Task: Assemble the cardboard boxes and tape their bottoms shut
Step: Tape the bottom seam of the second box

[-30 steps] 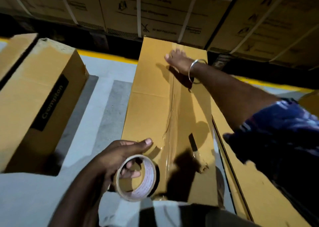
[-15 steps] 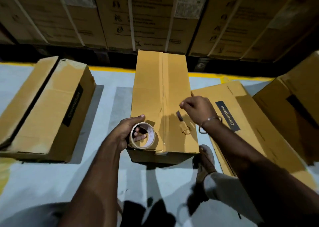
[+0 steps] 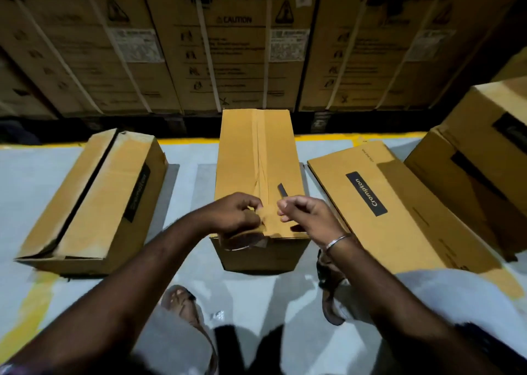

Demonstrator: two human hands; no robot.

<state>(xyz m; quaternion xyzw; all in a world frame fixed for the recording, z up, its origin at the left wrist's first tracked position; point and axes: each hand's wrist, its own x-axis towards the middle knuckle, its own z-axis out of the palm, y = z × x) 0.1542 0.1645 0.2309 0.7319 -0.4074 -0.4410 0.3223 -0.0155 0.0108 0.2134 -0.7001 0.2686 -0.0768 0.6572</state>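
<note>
The upright cardboard box (image 3: 256, 158) stands on the floor in front of me, with a strip of tape running down its top seam. My left hand (image 3: 236, 218) grips the tape roll (image 3: 242, 242) at the box's near edge, and the roll hangs over the front face. My right hand (image 3: 306, 219) is just right of the seam, its fingers curled over the handle of a dark-bladed cutter (image 3: 282, 190). The blade sticks out beyond my fingertips and lies on the box top. The two hands are a few centimetres apart.
An assembled box (image 3: 94, 200) lies on its side to the left. A flattened Crompton box (image 3: 399, 212) lies to the right, with another box (image 3: 484, 161) beyond it. Strapped cartons (image 3: 242, 47) form a wall behind. My sandalled feet (image 3: 182, 303) stand on the grey floor.
My right hand came back from the box's far end to the cutter near the front edge. My left hand carried the roll up to the near edge. My head rose, so the view widened.
</note>
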